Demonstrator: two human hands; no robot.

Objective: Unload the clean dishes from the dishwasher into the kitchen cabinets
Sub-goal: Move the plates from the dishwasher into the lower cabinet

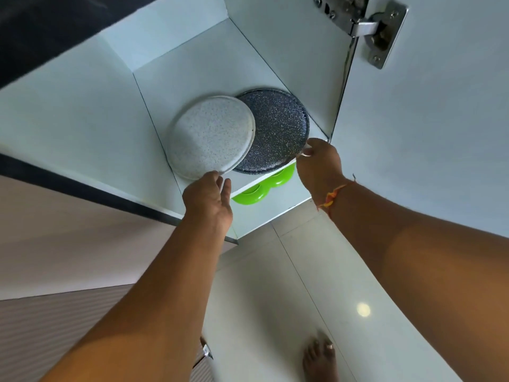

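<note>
Inside a low white cabinet, a white speckled plate [210, 136] overlaps the left part of a dark speckled plate [278, 133] on the upper shelf [209, 75]. My left hand [209, 199] holds the near rim of the white plate, fingers under its edge. My right hand [319, 164] pinches the right rim of the dark plate. Both plates reach the shelf's front edge.
Green plastic dishes [261, 186] lie on the shelf below. The cabinet door [427, 119] stands open to the right, its metal hinge [374, 28] at the top. A dark countertop edge [82, 186] runs on the left. My bare foot [319, 357] stands on the pale tiled floor.
</note>
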